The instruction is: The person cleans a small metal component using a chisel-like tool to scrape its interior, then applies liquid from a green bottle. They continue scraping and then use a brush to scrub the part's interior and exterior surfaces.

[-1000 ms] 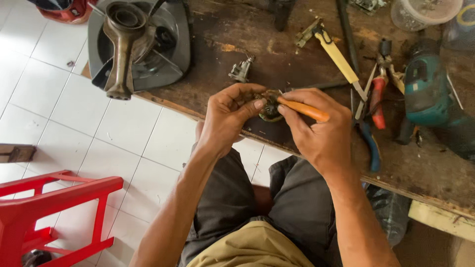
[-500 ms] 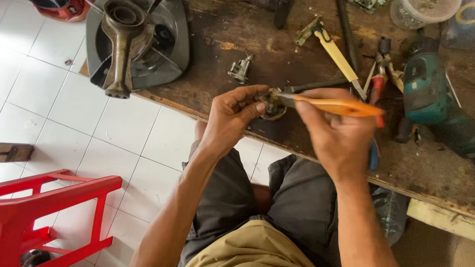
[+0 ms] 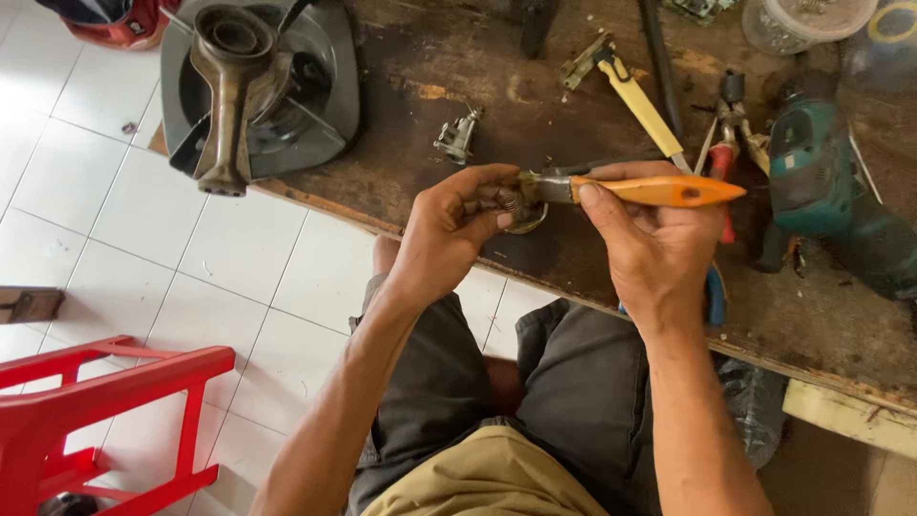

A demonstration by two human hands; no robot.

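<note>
Left hand (image 3: 449, 239) pinches a small metal part (image 3: 521, 205); right hand (image 3: 650, 244) grips an orange-handled screwdriver (image 3: 659, 191) tight. Tip bears on the part above the desk (image 3: 430, 143) edge. Likely risk: tip slips, jabbing the fingers.

Soft, even daylight fills the scene, bright on the white floor tiles (image 3: 115, 220) and dull on the dark worktop (image 3: 458, 105), with faint shadows under the forearms, no harsh glare, and slight softness toward the frame's corners.

You hold a screwdriver (image 3: 659, 190) with an orange handle level, its short metal shaft pointing left into a small, dirty round metal part (image 3: 511, 205). That part sits pinched just above the dark wooden counter's (image 3: 430, 143) near edge.
</note>
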